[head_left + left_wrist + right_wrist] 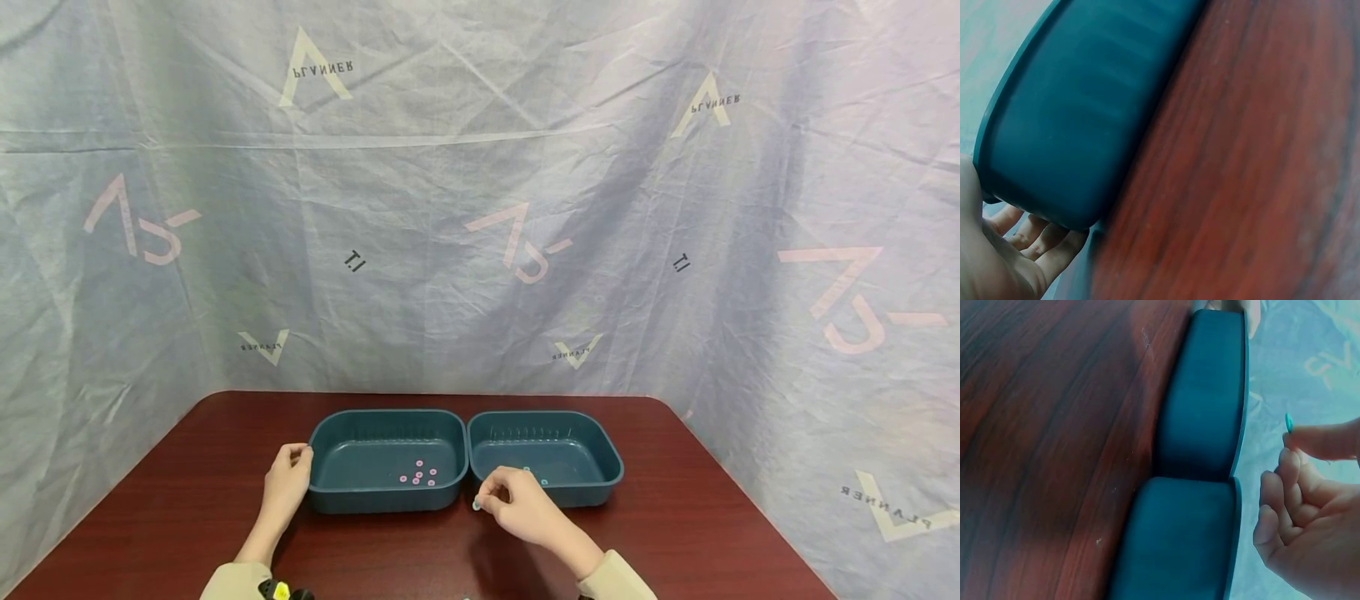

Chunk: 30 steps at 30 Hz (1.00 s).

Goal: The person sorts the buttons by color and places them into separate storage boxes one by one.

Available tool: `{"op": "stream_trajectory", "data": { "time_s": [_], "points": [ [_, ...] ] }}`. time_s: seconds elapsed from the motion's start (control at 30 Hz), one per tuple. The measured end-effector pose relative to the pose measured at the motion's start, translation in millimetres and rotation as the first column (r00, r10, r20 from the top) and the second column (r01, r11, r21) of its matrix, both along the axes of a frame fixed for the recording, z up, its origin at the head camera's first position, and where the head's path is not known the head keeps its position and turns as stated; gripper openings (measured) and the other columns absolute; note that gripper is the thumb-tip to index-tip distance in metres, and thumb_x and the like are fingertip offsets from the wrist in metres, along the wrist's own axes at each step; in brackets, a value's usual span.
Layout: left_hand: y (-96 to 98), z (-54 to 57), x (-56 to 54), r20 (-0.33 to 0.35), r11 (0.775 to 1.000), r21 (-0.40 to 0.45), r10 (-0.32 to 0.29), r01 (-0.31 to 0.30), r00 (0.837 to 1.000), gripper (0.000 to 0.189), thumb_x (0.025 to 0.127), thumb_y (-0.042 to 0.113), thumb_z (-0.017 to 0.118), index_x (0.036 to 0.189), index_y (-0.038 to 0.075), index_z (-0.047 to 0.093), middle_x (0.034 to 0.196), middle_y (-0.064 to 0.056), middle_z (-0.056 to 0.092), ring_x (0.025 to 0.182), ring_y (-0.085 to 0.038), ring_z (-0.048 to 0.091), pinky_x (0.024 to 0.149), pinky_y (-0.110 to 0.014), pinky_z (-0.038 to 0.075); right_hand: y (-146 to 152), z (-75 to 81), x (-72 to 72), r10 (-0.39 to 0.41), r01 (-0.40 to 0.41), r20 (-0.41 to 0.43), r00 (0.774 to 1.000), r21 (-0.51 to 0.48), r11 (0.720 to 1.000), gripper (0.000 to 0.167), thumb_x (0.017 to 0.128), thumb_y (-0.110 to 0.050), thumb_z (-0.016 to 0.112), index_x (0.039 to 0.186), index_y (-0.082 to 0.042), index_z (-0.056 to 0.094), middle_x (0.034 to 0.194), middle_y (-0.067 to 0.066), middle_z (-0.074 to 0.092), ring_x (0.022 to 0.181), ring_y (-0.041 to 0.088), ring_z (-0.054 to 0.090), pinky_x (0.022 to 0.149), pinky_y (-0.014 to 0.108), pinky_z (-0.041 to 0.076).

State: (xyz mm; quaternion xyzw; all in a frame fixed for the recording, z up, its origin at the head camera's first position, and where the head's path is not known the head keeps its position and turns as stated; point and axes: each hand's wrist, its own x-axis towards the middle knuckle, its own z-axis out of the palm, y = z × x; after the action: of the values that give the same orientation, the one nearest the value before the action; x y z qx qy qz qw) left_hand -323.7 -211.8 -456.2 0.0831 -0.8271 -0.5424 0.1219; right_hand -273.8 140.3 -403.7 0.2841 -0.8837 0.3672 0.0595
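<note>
In the head view my left hand (288,475) holds the left end of a dark teal plastic tray (386,500). The left wrist view shows its fingers (1054,253) against the tray's outer wall, below the rim. My right hand (521,504) pinches a small teal button (1289,423) between thumb and fingertip, just in front of where the trays meet. Several small pink buttons (419,475) lie in the left tray's right half. Two teal buttons (544,482) show in the right tray (577,496), partly behind my right hand.
Both trays stand side by side on a reddish-brown wooden table (390,550). Another small teal piece (467,598) is cut off at the bottom edge of the head view. A grey printed cloth (420,208) hangs behind and beside the table.
</note>
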Motion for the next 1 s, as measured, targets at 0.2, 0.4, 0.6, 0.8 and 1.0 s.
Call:
{"op": "stream_trajectory", "data": {
  "time_s": [0.2, 0.4, 0.6, 0.8, 1.0],
  "points": [
    [0.1, 0.2, -0.3, 0.000, 1.000, -0.002, 0.003, -0.003, 1.000, 0.052, 0.101, 0.034, 0.027, 0.133, -0.006, 0.036, 0.134, -0.030, 0.041, 0.124, -0.043, 0.038, 0.098, -0.055, 0.034, 3.6, -0.7, -5.4, -0.037, 0.038, 0.015, 0.999, -0.034, 0.999, 0.008, 0.088, -0.011, 0.062, 0.081, -0.010, 0.064, 0.073, -0.003, 0.059, 0.060, 0.002, 0.047, 0.058, 0.021, 0.042],
    [0.7, 1.1, -0.4, -0.001, 1.000, -0.001, 0.007, -0.007, 1.000, 0.052, 0.100, 0.034, 0.027, 0.132, -0.006, 0.036, 0.133, -0.030, 0.041, 0.124, -0.043, 0.038, 0.097, -0.055, 0.034, 8.8, -0.5, -11.4, -0.096, 0.096, 0.019, 0.995, -0.042, 0.994, 0.008, 0.088, -0.011, 0.062, 0.081, -0.009, 0.065, 0.073, -0.002, 0.059, 0.058, 0.002, 0.046, 0.056, 0.021, 0.042],
    [0.6, 1.3, 0.1, -0.001, 1.000, -0.002, 0.002, -0.002, 1.000, 0.052, 0.101, 0.034, 0.027, 0.132, -0.006, 0.036, 0.133, -0.031, 0.041, 0.123, -0.043, 0.039, 0.097, -0.055, 0.035, 15.2, -2.8, -17.4, -0.166, 0.165, -0.011, 0.986, -0.080, 0.983, 0.009, 0.088, -0.013, 0.063, 0.083, -0.007, 0.065, 0.073, 0.000, 0.060, 0.060, 0.004, 0.047, 0.055, 0.022, 0.041],
    [-0.2, 0.5, 0.2, 0.006, 1.000, 0.002, -0.007, 0.007, 1.000, 0.052, 0.101, 0.034, 0.027, 0.133, -0.006, 0.035, 0.134, -0.030, 0.040, 0.124, -0.043, 0.038, 0.097, -0.055, 0.034, 22.3, -7.9, -24.8, -0.224, 0.222, -0.010, 0.975, -0.109, 0.969, 0.010, 0.089, -0.015, 0.063, 0.083, -0.007, 0.064, 0.076, 0.001, 0.062, 0.063, 0.007, 0.048, 0.056, 0.022, 0.041],
    [-0.4, -0.6, -0.6, 0.002, 1.000, -0.005, -0.003, 0.003, 1.000, 0.053, 0.101, 0.036, 0.027, 0.134, -0.005, 0.035, 0.134, -0.031, 0.041, 0.124, -0.043, 0.038, 0.097, -0.055, 0.035, 28.9, -15.1, -32.2, -0.281, 0.278, -0.011, 0.960, -0.126, 0.952, 0.010, 0.088, -0.012, 0.063, 0.079, -0.007, 0.064, 0.074, 0.003, 0.062, 0.060, 0.006, 0.047, 0.056, 0.022, 0.040]
  ]
}}
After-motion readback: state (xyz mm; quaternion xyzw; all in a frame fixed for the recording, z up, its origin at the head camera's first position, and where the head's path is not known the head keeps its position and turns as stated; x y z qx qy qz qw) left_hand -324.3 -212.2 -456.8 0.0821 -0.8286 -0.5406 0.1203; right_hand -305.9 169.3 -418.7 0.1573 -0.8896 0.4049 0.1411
